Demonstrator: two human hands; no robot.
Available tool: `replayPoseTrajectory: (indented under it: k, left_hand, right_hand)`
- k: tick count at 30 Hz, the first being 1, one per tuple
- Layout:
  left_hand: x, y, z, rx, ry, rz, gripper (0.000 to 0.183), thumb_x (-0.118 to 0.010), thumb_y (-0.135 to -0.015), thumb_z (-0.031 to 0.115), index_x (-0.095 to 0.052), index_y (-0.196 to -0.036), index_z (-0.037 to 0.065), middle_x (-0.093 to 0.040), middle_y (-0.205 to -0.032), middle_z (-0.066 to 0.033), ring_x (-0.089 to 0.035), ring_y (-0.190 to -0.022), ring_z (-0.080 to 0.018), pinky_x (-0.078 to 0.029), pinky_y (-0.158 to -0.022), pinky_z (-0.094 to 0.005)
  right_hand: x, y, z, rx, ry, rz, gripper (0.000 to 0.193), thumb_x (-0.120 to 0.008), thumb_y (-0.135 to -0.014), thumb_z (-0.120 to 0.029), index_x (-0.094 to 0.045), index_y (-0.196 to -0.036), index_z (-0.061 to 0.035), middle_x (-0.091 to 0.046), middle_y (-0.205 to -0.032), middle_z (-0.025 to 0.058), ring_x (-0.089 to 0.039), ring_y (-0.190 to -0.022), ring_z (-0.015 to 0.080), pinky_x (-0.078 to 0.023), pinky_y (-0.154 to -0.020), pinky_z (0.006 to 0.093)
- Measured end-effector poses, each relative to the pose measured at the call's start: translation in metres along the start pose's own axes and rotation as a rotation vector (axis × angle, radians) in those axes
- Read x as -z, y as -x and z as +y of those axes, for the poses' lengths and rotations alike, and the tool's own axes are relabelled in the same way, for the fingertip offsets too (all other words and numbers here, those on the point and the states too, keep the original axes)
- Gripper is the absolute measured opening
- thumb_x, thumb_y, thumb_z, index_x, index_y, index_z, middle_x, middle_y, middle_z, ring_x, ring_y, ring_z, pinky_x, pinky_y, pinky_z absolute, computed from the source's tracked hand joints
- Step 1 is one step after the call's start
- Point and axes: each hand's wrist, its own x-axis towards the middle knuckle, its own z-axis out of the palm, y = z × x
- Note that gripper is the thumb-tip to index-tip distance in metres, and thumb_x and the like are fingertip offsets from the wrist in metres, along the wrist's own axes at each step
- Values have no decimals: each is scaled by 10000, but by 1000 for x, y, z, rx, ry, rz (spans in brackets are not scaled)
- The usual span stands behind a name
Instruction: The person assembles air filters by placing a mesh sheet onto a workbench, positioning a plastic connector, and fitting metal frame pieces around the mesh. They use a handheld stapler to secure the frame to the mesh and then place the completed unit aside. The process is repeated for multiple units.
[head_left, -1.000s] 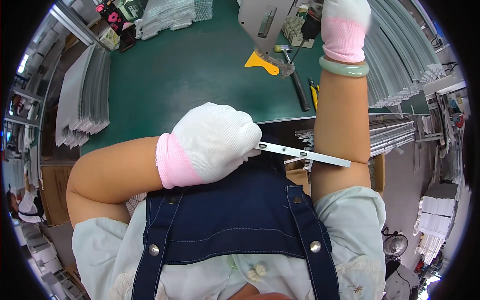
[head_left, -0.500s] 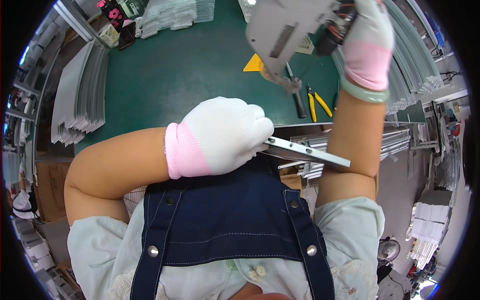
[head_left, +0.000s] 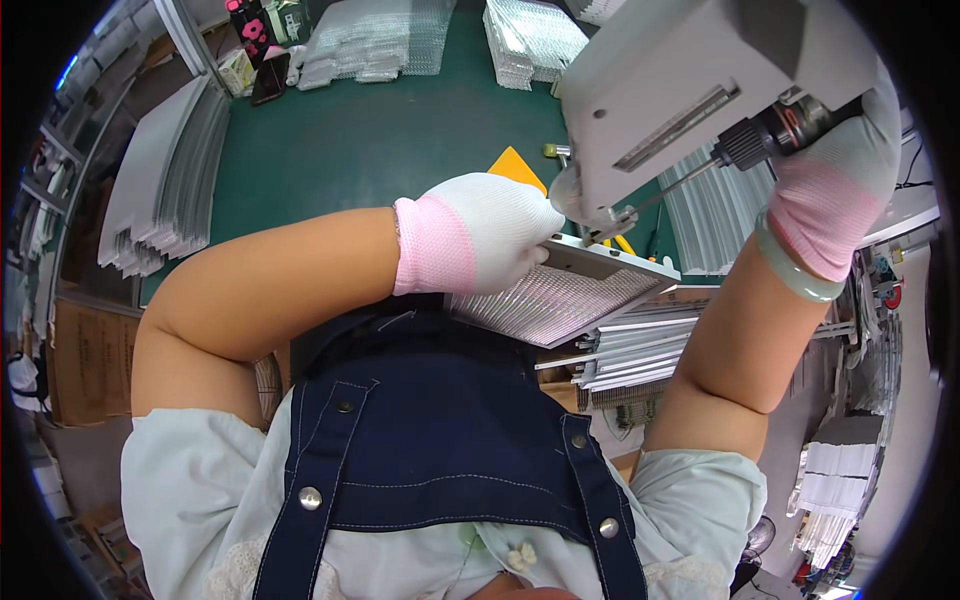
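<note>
My left hand (head_left: 490,235), in a white knit glove with a pink cuff, is closed on the end of a metal-framed mesh panel (head_left: 560,300). The panel is tilted over the table's front edge, its narrow frame side facing up. My right hand (head_left: 850,160), gloved alike, grips a power screwdriver (head_left: 755,140) with a black chuck and a long thin bit. A bulky grey housing (head_left: 680,90) is fixed to it and hides part of the table. Its nose is down at the panel's upper frame side, close to my left fingers; contact is hard to tell.
Grey panels (head_left: 160,180) stand stacked at the left, and more panels (head_left: 710,215) lie at the right. Silvery mesh sheets (head_left: 380,40) lie at the back near a phone (head_left: 271,80). A yellow scraper (head_left: 517,167) sits beyond my left hand. Metal strips (head_left: 640,350) are stacked below the table edge.
The screwdriver and its housing have come down and nearer, to the panel's frame side. My left hand has shifted right and turned the panel so its mesh face shows.
</note>
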Motion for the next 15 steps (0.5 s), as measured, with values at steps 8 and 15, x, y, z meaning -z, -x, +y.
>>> replayPoseTrajectory:
  k: [8,15]
  left_hand:
    - [9,-2,2,27,10,-52,186,-575,-874,169,-648,-910,1,-667,-885,-204,-678,-872,-372,-539,-806,-464]
    - [25,-1,9,105,22,-175,204,-590,-872,187,-666,-895,-2,-671,-856,-196,-681,-836,-372,-545,-776,-461]
  right_hand:
    - [-4,10,-5,65,189,50,275,-457,-1039,-213,-615,-1186,-42,-668,-1129,60,-649,-1018,172,-510,-912,320]
    - [-10,10,-1,49,207,127,275,-461,-1042,-208,-610,-1204,-43,-666,-1122,59,-646,-1011,170,-521,-897,305]
